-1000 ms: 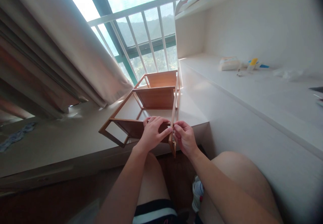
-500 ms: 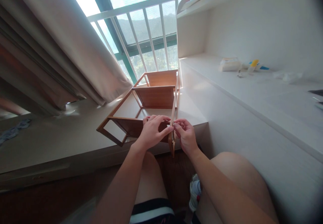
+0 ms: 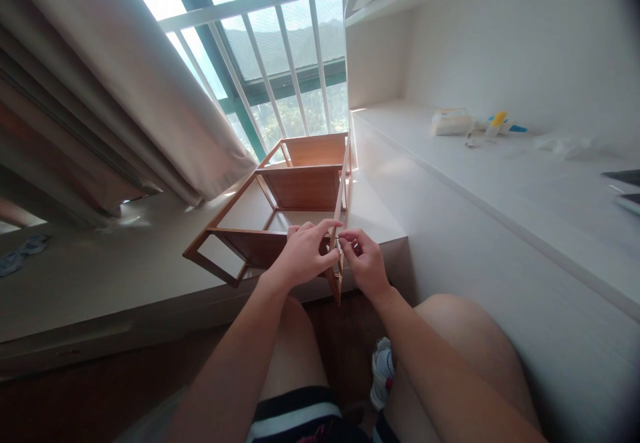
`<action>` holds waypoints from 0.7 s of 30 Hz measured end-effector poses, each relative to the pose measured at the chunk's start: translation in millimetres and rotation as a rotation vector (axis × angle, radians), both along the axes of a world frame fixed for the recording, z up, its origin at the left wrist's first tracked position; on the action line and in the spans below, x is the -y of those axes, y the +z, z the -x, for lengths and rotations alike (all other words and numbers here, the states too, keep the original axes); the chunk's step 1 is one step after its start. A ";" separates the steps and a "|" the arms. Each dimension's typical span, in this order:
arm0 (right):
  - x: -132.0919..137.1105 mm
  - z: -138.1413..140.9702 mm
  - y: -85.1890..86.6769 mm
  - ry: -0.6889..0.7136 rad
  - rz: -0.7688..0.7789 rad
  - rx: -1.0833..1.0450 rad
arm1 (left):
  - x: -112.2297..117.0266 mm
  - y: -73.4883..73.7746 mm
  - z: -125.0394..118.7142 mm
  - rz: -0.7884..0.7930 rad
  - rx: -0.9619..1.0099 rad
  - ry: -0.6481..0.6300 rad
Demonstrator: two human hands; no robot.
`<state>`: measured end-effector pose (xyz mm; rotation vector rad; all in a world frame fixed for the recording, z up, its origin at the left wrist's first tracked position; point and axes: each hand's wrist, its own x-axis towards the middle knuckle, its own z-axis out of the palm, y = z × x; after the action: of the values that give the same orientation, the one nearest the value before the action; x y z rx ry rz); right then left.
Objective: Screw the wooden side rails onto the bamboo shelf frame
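Observation:
A brown wooden shelf rack point(image 3: 305, 186) with slim rails and several panels lies tilted on the pale window ledge, its near end jutting past the ledge's front edge. My left hand point(image 3: 304, 253) is at the rack's near right corner, thumb and index finger closed about the side rail, the other fingers over the near panel. Just right of that rail, my right hand point(image 3: 366, 262) makes a pinch close to the left fingertips. Something thin and dark shows at its fingertips, too small to name.
A long white counter point(image 3: 450, 176) runs along the right, with a white packet point(image 3: 451, 122) and a yellow-capped item point(image 3: 497, 123) on it. A beige curtain point(image 3: 165, 96) hangs left. White railings point(image 3: 295, 73) stand behind the rack. Crumpled cloth point(image 3: 25, 253) lies far left.
The view has shifted slightly, so the rack appears a little further left. My left index finger has stretched over the rail, and the right fingertips have turned slightly at the rail.

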<state>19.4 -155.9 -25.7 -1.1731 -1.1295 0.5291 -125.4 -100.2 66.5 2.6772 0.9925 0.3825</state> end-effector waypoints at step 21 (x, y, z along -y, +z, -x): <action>-0.9 -3.0 2.6 0.019 -0.003 0.209 | 2.2 -5.4 -2.1 -0.046 0.039 0.010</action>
<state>22.3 -154.9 -23.1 -1.2373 -1.3206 0.4261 -123.4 -102.4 61.1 2.6952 0.9986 0.4629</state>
